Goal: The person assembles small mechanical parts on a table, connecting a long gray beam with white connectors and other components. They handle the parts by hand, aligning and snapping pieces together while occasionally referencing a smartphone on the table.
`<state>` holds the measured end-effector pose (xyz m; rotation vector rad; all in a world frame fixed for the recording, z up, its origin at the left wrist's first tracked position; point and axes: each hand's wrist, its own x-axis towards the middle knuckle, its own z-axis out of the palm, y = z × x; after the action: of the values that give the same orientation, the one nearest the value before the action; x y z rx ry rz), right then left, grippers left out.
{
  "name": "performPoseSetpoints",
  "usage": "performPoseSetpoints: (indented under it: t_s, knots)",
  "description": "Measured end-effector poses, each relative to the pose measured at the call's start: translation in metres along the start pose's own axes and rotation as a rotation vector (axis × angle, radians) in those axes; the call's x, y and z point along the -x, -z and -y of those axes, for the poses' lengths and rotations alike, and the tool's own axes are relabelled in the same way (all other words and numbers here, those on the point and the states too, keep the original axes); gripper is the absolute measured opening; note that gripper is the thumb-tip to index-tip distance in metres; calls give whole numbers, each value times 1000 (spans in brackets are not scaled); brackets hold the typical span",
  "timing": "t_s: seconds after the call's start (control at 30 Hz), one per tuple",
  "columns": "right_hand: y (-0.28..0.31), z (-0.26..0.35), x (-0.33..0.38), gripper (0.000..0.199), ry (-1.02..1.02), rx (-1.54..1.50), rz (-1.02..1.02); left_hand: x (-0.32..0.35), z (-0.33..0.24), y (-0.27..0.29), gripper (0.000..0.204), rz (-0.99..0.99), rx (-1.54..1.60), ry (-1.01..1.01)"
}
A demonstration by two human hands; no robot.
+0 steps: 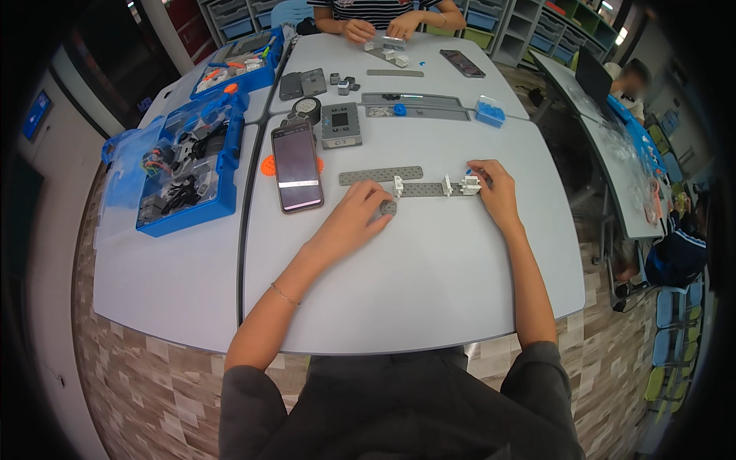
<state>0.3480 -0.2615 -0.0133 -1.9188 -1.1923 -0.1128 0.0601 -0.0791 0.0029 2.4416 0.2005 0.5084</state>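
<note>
A grey perforated beam (pixel 424 189) lies flat in front of me, with a white connector (pixel 398 185) near its left end, another white connector (pixel 448 185) along it and a white connector block (pixel 470 185) at its right end. The thumb and forefinger of my left hand (pixel 356 218) close round a small grey perforated piece (pixel 389 208) beside the beam's left end. At the other end, my right hand (pixel 497 193) pinches a tiny blue pin (pixel 468 172) against the white block; the fingers partly hide it. Just beyond lies a second grey beam (pixel 381 175).
A phone (pixel 297 170) rests on an orange gear (pixel 267 165), next to a grey controller box (pixel 340 125). Left stands a blue parts bin (pixel 188 217). Farther off are a grey tray (pixel 416 113) and a small blue-filled box (pixel 490 113). Across the table, another person's hands (pixel 402 27) handle parts.
</note>
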Motion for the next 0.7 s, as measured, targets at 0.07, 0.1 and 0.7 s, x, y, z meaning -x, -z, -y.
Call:
performPoseSetpoints:
  t_s: [0.07,0.1,0.7]
  knots:
    - [1,2,-1,20,-10,13,1,-1,0,0,29,-5,-4,-10]
    - [1,2,-1,20,-19,25,3,-1,0,0,29,-8,-2,-12]
    - [13,-4,-6,17,-46,-57,39,-1,-1,0,29,-13,-11,-18]
